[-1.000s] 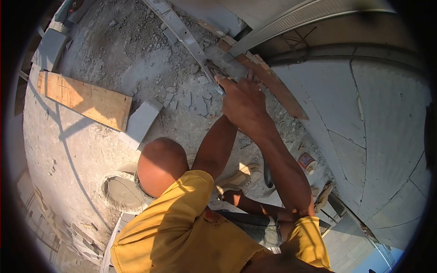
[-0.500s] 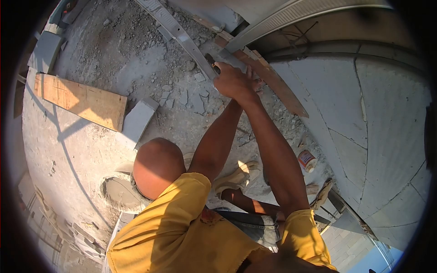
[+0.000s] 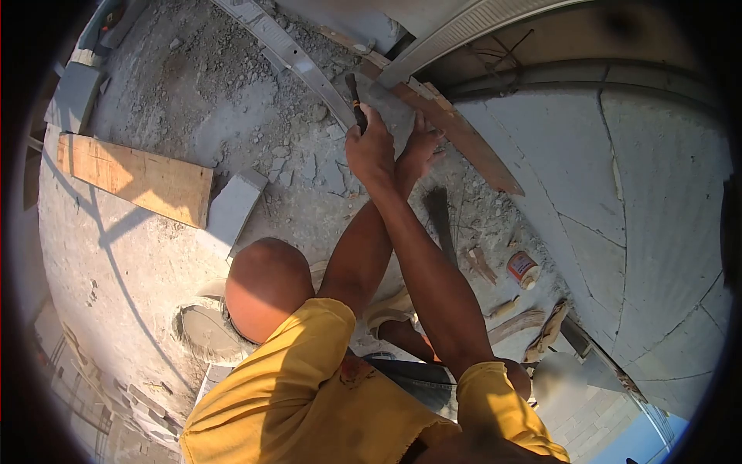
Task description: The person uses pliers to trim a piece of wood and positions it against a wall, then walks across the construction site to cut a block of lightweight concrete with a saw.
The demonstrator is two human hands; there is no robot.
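My right hand (image 3: 371,151) crosses over the left arm and grips a slim dark tool (image 3: 356,104) with an orange band; the fingers hide part of it. The tool points away from me, beside the near end of a long metal channel (image 3: 297,60). Just to the right, my left hand (image 3: 420,147) is held with its fingers apart and nothing in them. A brown wooden strip (image 3: 460,143) lies past its fingertips. Under the hands is dusty ground with grey chips (image 3: 331,176).
At left are a plywood board (image 3: 139,176), a pale block (image 3: 234,203) and a container of grey mix (image 3: 207,329) beside my bent knee. A dark-bristled brush (image 3: 439,216) and a labelled can (image 3: 523,271) lie at right. Large cracked grey slabs (image 3: 572,170) border the right side.
My right hand has shifted left and towards me, and more of the dark tool shows. The left hand is now less covered. The brush and wood scraps have come into sight.
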